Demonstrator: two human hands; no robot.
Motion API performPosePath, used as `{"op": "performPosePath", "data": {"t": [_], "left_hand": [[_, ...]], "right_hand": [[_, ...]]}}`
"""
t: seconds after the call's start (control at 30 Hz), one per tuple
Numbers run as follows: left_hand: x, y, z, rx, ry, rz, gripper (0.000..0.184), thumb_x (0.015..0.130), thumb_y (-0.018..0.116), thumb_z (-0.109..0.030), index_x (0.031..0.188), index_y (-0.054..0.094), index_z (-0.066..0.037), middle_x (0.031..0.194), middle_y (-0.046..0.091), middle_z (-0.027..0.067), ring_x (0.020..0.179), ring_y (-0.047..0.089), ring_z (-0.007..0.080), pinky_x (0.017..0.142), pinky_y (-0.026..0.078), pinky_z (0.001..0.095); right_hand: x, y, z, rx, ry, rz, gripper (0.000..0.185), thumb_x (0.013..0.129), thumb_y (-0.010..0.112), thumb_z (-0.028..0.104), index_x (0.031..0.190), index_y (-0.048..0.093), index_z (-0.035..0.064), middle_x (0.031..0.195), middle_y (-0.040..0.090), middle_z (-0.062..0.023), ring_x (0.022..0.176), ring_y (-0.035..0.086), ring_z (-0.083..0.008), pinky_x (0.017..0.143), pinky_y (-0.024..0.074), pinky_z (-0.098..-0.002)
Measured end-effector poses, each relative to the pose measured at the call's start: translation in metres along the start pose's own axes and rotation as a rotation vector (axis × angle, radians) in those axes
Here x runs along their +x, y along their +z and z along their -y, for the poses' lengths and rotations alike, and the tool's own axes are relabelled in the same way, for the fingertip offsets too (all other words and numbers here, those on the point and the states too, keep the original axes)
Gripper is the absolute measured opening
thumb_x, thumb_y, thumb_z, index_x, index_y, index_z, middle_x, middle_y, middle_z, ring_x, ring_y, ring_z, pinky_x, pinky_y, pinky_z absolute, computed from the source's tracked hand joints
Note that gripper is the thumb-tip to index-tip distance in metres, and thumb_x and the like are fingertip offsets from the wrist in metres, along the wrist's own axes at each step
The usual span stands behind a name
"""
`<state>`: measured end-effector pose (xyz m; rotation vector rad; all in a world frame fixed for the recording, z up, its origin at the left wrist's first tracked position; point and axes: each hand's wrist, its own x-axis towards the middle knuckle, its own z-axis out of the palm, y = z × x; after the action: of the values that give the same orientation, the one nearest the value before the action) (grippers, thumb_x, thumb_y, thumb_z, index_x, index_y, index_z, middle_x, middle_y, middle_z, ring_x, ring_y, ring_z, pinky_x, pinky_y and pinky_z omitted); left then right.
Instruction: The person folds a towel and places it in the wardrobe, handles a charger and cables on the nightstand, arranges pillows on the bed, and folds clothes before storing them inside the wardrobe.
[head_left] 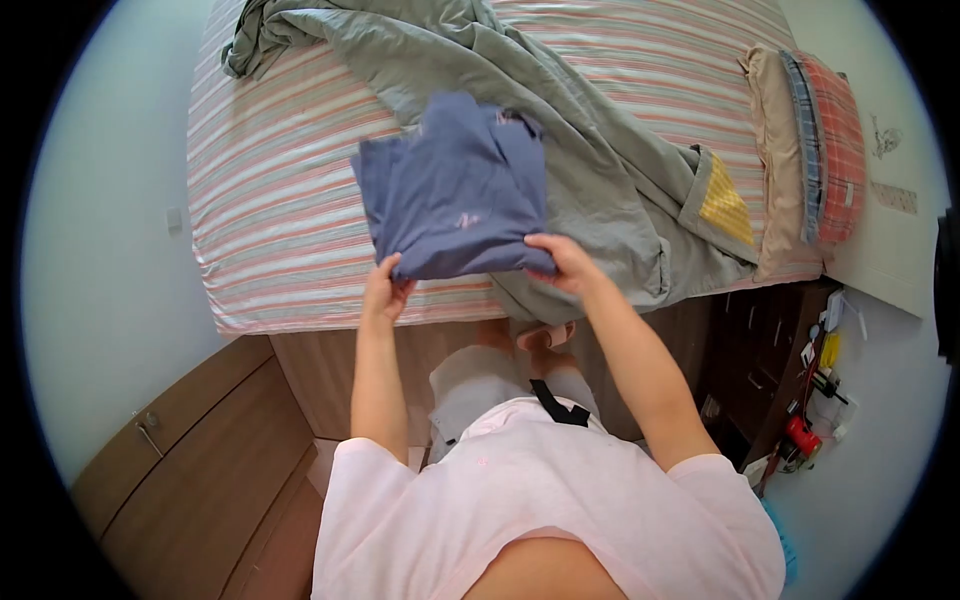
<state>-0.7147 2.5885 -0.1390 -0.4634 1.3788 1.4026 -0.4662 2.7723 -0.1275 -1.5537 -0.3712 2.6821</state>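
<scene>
Between my two hands a blue-purple folded garment (pixel 455 195), perhaps a shirt, is held up over the near side of the bed. A small pale emblem shows on its front, and its far edge is blurred. My left hand (pixel 388 290) is closed on its near left corner. At the near right corner my right hand (pixel 562 264) grips the cloth, thumb on top. Behind and to the right of the garment, a grey-green blanket (pixel 610 170) lies rumpled across the striped bed sheet (pixel 270 220).
Stacked pillows (pixel 800 150) lie at the bed's right end, against a white headboard (pixel 890 230). A dark bedside cabinet (pixel 765 350) stands at the right, with cords and a red device (pixel 802 437) beside it. A brown wooden cabinet (pixel 200 480) is at lower left.
</scene>
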Motion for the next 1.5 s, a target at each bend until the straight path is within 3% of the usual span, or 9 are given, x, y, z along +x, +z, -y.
{"op": "performPosePath", "data": {"t": [0.23,0.43,0.57,0.8,1.0,1.1,1.2,1.33,1.5], "left_hand": [[0.067,-0.026,0.090,-0.414,-0.114,-0.243,0.005,0.079,0.059,-0.007,0.080,0.056,-0.004,0.075,0.059,0.0076,0.078,0.057,0.0209,0.076,0.052,0.0359],[0.105,0.017,-0.002,-0.540,0.174,0.000,0.011,0.085,0.054,-0.012,0.086,0.054,-0.001,0.088,0.060,0.0127,0.094,0.057,0.0237,0.087,0.048,0.0395],[0.080,0.067,-0.048,-0.440,0.382,-0.001,0.019,0.086,0.055,-0.024,0.092,0.051,-0.006,0.088,0.058,0.0104,0.091,0.056,0.0207,0.084,0.048,0.0351],[0.098,0.026,0.104,-0.248,-0.258,-0.496,0.044,0.076,0.067,-0.035,0.108,0.052,-0.008,0.090,0.052,0.0055,0.084,0.051,0.0205,0.083,0.043,0.0343],[0.109,0.039,0.120,-0.499,-0.203,-0.275,0.047,0.074,0.069,-0.031,0.111,0.050,-0.008,0.106,0.055,0.0085,0.099,0.052,0.0249,0.087,0.043,0.0398],[0.093,0.047,0.116,-0.561,-0.190,-0.299,0.038,0.077,0.066,-0.020,0.109,0.051,-0.008,0.105,0.055,0.0084,0.097,0.052,0.0248,0.086,0.043,0.0404],[0.093,0.042,0.113,-0.554,-0.143,-0.312,0.029,0.078,0.062,-0.012,0.106,0.051,-0.009,0.103,0.055,0.0087,0.093,0.054,0.0239,0.079,0.047,0.0412],[0.061,0.058,0.095,-0.410,0.142,-0.296,0.030,0.078,0.060,-0.009,0.106,0.049,-0.011,0.101,0.054,0.0079,0.085,0.057,0.0214,0.067,0.052,0.0358],[0.051,0.064,0.083,-0.284,0.095,-0.385,0.028,0.078,0.059,-0.008,0.105,0.049,-0.009,0.094,0.056,0.0080,0.080,0.057,0.0212,0.067,0.052,0.0391]], "right_hand": [[0.053,-0.023,-0.042,-0.225,0.031,-0.396,0.024,0.080,0.059,0.022,0.098,0.053,0.0063,0.087,0.058,-0.0060,0.075,0.057,-0.0172,0.060,0.0502,-0.0317],[0.077,0.004,0.044,0.377,-0.063,-0.085,0.024,0.083,0.051,0.013,0.106,0.048,0.0049,0.090,0.055,-0.0110,0.072,0.058,-0.0202,0.059,0.0547,-0.0329],[0.081,0.026,0.073,0.270,-0.362,-0.223,0.035,0.083,0.051,0.016,0.116,0.045,0.0060,0.090,0.056,-0.0119,0.074,0.059,-0.0212,0.063,0.0531,-0.0314],[0.084,0.012,0.011,-1.310,-0.824,-0.467,0.044,0.074,0.058,0.018,0.117,0.050,0.0108,0.114,0.052,-0.0148,0.101,0.051,-0.0297,0.084,0.0429,-0.0361],[0.113,0.056,0.020,-1.830,-1.137,-0.277,0.054,0.068,0.062,0.015,0.121,0.049,0.0162,0.127,0.043,-0.0141,0.116,0.040,-0.0304,0.088,0.0401,-0.0371],[0.142,0.062,0.018,-2.062,-1.364,-0.501,0.040,0.078,0.049,0.013,0.117,0.052,0.0205,0.117,0.050,-0.0114,0.108,0.046,-0.0305,0.081,0.0442,-0.0374],[0.154,0.062,0.031,-2.019,-0.911,-0.259,0.033,0.078,0.048,0.013,0.109,0.056,0.0180,0.101,0.053,-0.0088,0.095,0.051,-0.0273,0.071,0.0477,-0.0361],[0.131,0.073,0.023,-1.832,-1.192,-0.189,0.023,0.074,0.050,0.011,0.095,0.058,0.0147,0.082,0.052,-0.0077,0.078,0.054,-0.0258,0.062,0.0480,-0.0356],[0.117,0.053,-0.031,-1.770,-0.914,-0.103,0.036,0.069,0.055,0.016,0.105,0.058,0.0145,0.093,0.052,-0.0101,0.088,0.051,-0.0283,0.073,0.0452,-0.0391]]}}
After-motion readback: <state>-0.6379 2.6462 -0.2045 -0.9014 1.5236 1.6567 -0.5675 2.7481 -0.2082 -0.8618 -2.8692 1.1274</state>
